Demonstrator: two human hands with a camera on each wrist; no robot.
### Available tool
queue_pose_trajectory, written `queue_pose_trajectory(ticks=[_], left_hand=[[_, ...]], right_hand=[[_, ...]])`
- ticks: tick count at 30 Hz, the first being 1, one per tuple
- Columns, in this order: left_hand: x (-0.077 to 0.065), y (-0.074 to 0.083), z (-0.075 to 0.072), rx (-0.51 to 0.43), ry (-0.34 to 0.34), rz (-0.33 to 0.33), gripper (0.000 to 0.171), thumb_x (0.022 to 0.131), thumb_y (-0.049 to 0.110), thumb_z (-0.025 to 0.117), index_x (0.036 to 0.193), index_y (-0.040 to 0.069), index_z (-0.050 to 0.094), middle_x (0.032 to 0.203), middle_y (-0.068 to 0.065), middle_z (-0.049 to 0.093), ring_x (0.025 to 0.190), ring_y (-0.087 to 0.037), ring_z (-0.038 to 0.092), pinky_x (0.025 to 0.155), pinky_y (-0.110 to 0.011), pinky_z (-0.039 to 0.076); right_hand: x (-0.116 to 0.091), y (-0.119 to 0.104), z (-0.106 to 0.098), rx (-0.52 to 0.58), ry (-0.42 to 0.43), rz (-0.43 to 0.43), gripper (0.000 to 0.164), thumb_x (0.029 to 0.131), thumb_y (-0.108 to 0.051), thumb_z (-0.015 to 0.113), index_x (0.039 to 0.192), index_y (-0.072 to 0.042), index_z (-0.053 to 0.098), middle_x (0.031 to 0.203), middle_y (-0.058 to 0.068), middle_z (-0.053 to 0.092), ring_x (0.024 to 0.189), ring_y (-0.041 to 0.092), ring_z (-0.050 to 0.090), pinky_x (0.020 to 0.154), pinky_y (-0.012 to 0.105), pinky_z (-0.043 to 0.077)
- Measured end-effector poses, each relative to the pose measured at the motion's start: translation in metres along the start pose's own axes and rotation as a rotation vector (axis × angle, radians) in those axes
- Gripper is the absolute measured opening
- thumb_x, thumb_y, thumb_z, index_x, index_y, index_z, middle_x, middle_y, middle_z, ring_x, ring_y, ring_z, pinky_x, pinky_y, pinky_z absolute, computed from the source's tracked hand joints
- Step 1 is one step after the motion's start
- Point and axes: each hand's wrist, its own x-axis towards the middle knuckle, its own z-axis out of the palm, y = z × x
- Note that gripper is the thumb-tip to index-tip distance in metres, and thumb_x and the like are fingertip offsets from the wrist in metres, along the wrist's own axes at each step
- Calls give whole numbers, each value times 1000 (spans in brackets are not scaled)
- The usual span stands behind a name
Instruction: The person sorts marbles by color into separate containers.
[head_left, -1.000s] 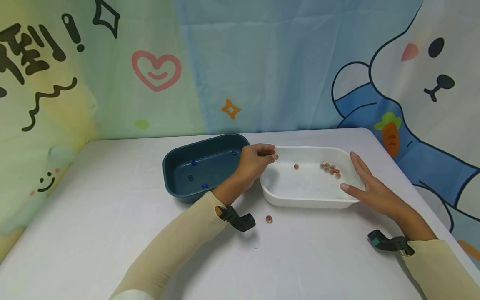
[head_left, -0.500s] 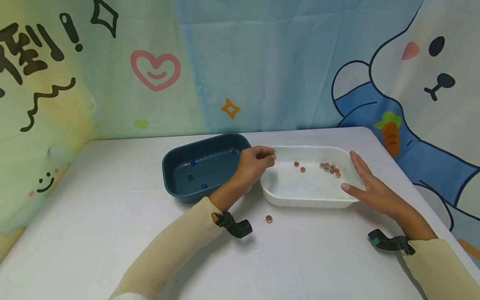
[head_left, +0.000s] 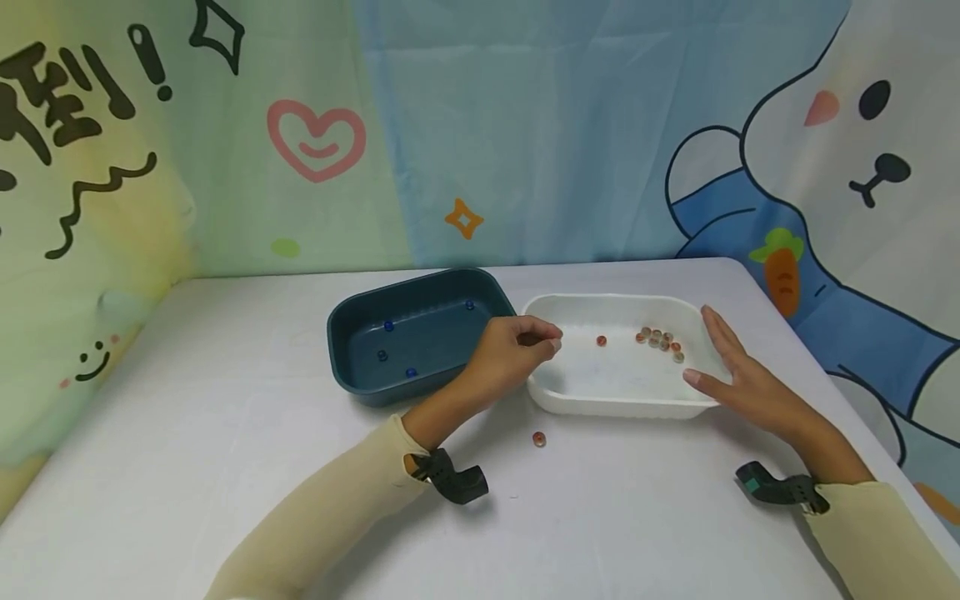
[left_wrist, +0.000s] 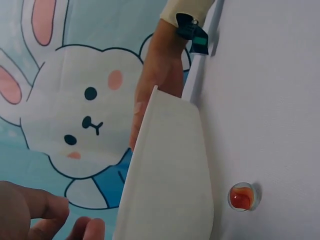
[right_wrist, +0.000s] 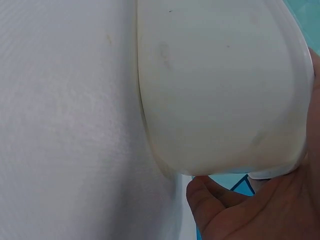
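My left hand (head_left: 513,354) hovers at the left rim of the white tray (head_left: 592,406), fingers loosely bent. In the left wrist view its fingertips (left_wrist: 59,207) stand apart, and no marble shows between them. My right hand (head_left: 738,375) rests against the tray's right end with fingers extended, thumb at the near corner. Inside the tray, several clear and orange marbles (head_left: 654,342) cluster toward the right, and one orange marble (head_left: 602,341) lies apart. Another orange marble (head_left: 539,439) sits on the table in front of the tray, also visible in the left wrist view.
Left of the white tray stands a dark teal tray (head_left: 348,379), with several blue marbles (head_left: 388,326) spread over its floor. Both stand on a white-covered table (head_left: 225,467). A printed cloth backdrop (head_left: 525,142) hangs behind the table's far edge.
A marble left my left fingertips and went into the white tray. One marble there rolled right to the cluster. My left hand then lowered slightly toward me; the right hand stayed still.
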Motion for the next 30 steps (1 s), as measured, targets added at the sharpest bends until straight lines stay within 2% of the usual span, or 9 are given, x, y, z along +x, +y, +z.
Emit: queue_pose_trajectory(ticks=[3,7,10,14,19,23,25,30], left_hand=[[-5,1,-3,-11,-14,-2,12,92,9,66,100,5,73,92,0,70,83,-12,62,70,-22,50],[-11,-3,-6,-27,-31,-51,14,91,9,66,100,3,74,92,-1,71,82,-11,62,69,-22,50],[-17,-7,-9,-40,-48,-90,16,90,9,66,102,1,74,94,-7,72,81,-11,64,73,-27,53],[-24,-8,-15,-45,-58,-109,16,90,10,67,101,1,74,93,-13,72,81,-13,67,77,-33,55],[-31,-10,-18,-22,-49,-114,16,90,11,68,99,1,75,87,-4,72,79,-12,63,70,-24,51],[-37,-16,-18,-5,-46,-118,15,89,10,68,99,2,76,87,-4,71,77,-11,60,66,-22,47],[-40,-19,-17,35,-54,-89,13,88,9,69,98,2,76,87,-5,72,78,-10,61,66,-22,47],[-47,-26,-14,135,-122,41,13,87,0,68,97,-1,75,92,-6,73,82,-9,64,72,-20,52]], right_hand=[[0,0,0,-8,6,-3,98,93,-37,62,153,-30,-14,159,5,-21,142,44,-14,90,80,12],[0,1,0,-11,1,3,98,93,-38,63,153,-31,-14,159,4,-21,142,44,-13,89,81,13],[1,1,1,-5,-6,5,98,92,-38,63,153,-32,-13,159,4,-21,142,44,-13,89,81,14],[1,3,0,-2,-3,-4,98,93,-37,63,153,-32,-13,160,5,-20,142,44,-13,89,81,14],[0,3,-1,-4,0,0,97,93,-37,62,154,-31,-13,159,5,-21,142,45,-12,89,81,15],[0,3,-2,-1,-5,9,97,93,-38,62,153,-31,-14,159,5,-21,142,45,-12,88,81,15],[1,2,-1,3,-7,12,96,94,-38,61,153,-32,-14,159,5,-21,142,44,-13,89,81,15],[2,2,0,0,-7,17,96,94,-39,61,153,-32,-14,159,4,-22,142,44,-13,89,81,15]])
